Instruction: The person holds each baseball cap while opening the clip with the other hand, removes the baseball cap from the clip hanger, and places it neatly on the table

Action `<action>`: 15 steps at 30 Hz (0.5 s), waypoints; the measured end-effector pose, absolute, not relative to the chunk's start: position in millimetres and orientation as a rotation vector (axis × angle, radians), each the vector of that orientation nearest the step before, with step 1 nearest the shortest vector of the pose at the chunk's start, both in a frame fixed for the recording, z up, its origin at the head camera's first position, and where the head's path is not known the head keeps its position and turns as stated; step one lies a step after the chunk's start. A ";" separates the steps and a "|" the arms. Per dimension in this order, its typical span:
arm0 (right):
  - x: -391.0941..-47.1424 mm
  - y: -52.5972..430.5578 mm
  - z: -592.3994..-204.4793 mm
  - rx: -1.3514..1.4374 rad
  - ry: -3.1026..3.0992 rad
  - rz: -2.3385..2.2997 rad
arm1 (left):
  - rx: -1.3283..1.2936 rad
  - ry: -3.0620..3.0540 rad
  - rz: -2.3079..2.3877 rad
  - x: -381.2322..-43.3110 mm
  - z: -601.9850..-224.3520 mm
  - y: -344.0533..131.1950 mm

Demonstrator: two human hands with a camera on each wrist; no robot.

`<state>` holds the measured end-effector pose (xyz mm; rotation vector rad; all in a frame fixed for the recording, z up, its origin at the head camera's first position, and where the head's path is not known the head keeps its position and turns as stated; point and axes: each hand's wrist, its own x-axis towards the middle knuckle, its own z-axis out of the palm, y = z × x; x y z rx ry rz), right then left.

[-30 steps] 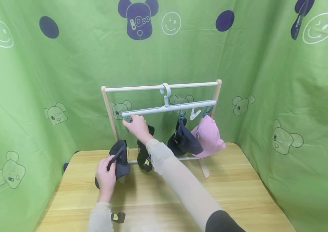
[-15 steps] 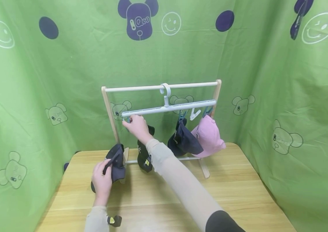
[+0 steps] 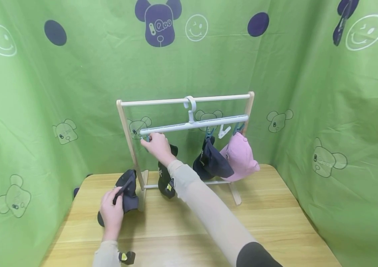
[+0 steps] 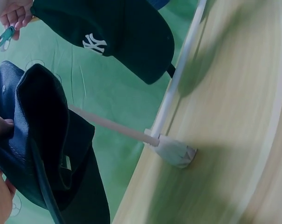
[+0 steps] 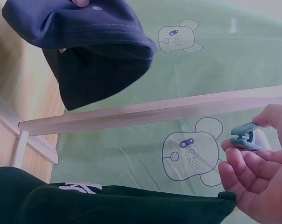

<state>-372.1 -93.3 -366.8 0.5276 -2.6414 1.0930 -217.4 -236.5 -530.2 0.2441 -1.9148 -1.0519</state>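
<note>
My left hand (image 3: 112, 213) grips a dark navy baseball cap (image 3: 129, 196) at the left, over the table and apart from the hanger. The left wrist view shows that cap's dark hollow and brim (image 4: 92, 186). At the left end of the white hanger (image 3: 175, 127), my right hand (image 3: 160, 147) pinches a blue-green clip (image 5: 243, 133) between thumb and fingers. No cloth sits in the clip's jaws. A dark green cap (image 4: 131, 42) with a white NY logo hangs just right of that hand; the forearm partly hides it in the head view.
The hanger hooks over a wooden rack's top bar (image 3: 155, 101). From its right half hang a dark cap (image 3: 213, 161) and a pink cap (image 3: 241, 157) on blue-green clips, with a bare white clip (image 3: 223, 131) between. Behind the wooden table (image 3: 249, 226) hangs a green curtain (image 3: 92, 74).
My left hand has moved left and down with the navy cap, away from the rack's left post. The right hand stays at the clip.
</note>
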 end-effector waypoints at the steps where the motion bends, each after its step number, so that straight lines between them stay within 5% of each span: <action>1: -372.0 -93.3 -366.6 0.527 -2.642 1.095 | 0.242 -1.915 -1.040 -216.7 -531.2 -237.9; 15: -370.1 -92.4 -365.6 0.543 -2.632 1.117 | 0.272 -1.964 -0.958 -205.5 -544.5 -249.1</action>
